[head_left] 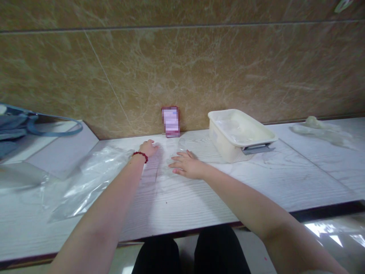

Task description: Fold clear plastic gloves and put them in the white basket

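Observation:
A clear, thin plastic piece (167, 166), perhaps a bag or film, lies on the white wood-grain table between my hands; its outline is hard to make out. My right hand (186, 164) rests palm down on its right side, fingers spread. At its upper left is my left hand (148, 147), with a red bead bracelet at the wrist. The left fingers bend a little and their tips stand apart, touching the table or the plastic. Beyond both hands, a phone (171, 121) in a dark red case leans upright against the wall, its screen blurred.
A cream plastic box (225, 146) with a grey latch stands to the right, clear plastic inside. Larger clear bags (94, 179) lie left of my left arm. A white box (59, 152) and a blue-strapped bag (54, 133) are far left. Crumpled film (319, 131) lies far right.

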Demonstrator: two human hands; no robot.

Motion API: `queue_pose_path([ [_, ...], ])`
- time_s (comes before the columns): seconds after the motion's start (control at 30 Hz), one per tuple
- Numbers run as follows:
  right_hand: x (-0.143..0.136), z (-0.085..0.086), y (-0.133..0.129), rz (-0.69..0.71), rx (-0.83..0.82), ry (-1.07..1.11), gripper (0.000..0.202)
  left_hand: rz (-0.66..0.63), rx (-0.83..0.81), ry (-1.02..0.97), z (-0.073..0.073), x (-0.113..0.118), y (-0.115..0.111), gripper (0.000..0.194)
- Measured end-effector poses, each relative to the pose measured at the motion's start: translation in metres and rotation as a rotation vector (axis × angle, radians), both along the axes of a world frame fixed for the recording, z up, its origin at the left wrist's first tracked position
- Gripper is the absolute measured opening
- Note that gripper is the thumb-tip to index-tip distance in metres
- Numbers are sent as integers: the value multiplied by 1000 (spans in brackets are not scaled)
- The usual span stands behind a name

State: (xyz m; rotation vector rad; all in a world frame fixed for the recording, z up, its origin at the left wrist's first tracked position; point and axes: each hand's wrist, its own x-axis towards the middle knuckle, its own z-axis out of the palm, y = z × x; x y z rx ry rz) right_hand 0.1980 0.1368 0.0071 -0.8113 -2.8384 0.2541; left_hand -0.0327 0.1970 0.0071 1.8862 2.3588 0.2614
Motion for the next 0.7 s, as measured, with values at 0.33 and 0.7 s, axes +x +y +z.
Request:
queue_pose_path([
  [0.33, 0, 1, -1, 0, -23, -27, 43, -5, -81, 108, -2, -1, 12, 32],
  [0.7, 7, 5, 4, 75, 10, 45, 49, 2, 66, 52, 0, -6, 10, 39],
])
